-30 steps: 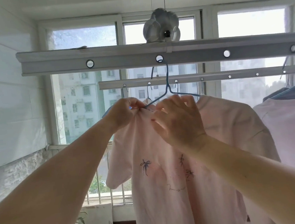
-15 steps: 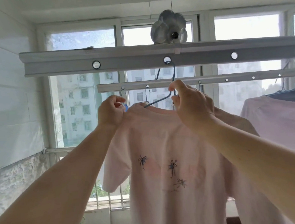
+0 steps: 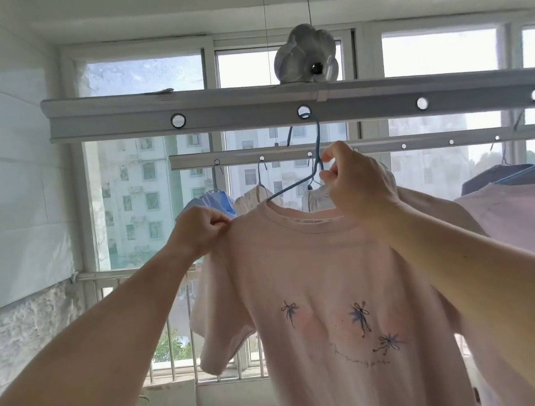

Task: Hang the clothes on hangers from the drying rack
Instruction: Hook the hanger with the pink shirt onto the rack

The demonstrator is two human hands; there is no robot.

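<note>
While left hand point(image 3: 202, 228) pinches shirt point(image 3: 331, 294) shoulder, right hand point(image 3: 359, 182) grips hanger point(image 3: 318, 147).

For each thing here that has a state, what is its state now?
Pink T-shirt: on the blue hanger.
Blue hanger: hooked in a hole of the near rack bar.
Left hand: pinches the shirt's shoulder.
Right hand: pinches the hanger's neck.
Far rack bar: hung with clothes.

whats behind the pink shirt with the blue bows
Behind the pink shirt, a farther rail carries small garments: a blue one and pale ones. Anything directly behind the shirt's body is covered.
</note>
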